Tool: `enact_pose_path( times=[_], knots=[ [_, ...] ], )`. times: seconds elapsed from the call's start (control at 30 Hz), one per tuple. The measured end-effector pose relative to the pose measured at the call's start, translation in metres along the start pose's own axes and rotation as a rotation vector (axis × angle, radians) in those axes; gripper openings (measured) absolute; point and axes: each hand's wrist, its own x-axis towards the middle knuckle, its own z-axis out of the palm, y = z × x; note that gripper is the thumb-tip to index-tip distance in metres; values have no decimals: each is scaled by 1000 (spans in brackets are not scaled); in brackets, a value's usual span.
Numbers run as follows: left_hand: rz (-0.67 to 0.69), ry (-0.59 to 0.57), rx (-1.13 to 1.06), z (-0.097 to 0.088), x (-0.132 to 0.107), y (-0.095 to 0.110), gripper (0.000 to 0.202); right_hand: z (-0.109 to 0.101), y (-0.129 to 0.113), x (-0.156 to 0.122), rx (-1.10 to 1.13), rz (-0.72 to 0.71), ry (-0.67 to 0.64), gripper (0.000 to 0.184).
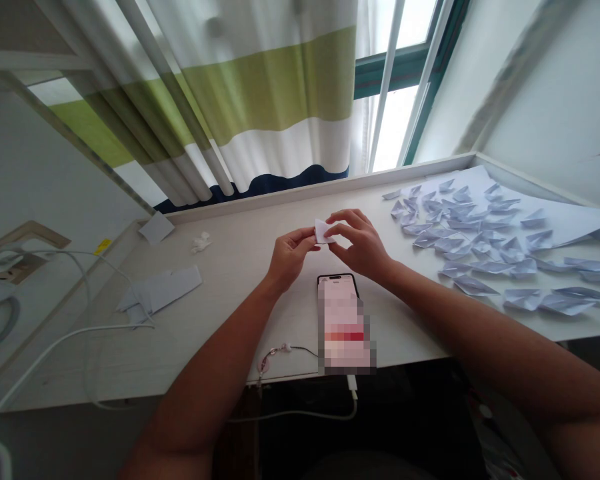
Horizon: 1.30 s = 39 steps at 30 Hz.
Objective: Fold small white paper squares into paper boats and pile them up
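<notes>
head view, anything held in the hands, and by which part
A small white paper: left hand grips its left edge, right hand its right side.

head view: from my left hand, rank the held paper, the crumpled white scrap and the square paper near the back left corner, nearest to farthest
From the left hand:
1. Held paper: between the fingertips
2. Crumpled white scrap: to the left, on the table
3. Square paper: farther left, near the back corner
</notes>
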Motion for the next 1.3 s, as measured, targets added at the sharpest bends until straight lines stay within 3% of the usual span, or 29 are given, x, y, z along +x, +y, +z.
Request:
enact_pose_path(
  times=[0.1, 0.27, 0.47, 0.63, 0.73, 0.9, 1.03, 1.3],
  knots=[
    [-80, -93, -119, -2, 0, 2, 30, -1, -2, 0, -50, -31, -1, 14],
    [-99, -187, -191, -4, -1, -1, 37, -3, -4, 2, -39, -56, -32, 18],
    [-177, -162, -217, -6, 0, -6, 36, -6, 0, 1, 98, -47, -86, 10],
    [-230, -91, -174, -10, 0, -5, 35, -3, 7, -3, 189, 90, -70, 5],
    [-223, -171, -106, -11, -1, -3, 34, -4, 7, -2, 265, 189, -110, 6],
    [-174, -298, -46, -8, -3, -2, 35, -6, 3, 2, 402, 287, -105, 27],
    [-146, -316, -35, -8, -3, -4, 44, -5, -1, 3, 470, 353, -56, 35],
    [-172, -281, -46, -6, -3, -7, 34, -4, -8, 4, 562, 480, -13, 37]
  ],
)
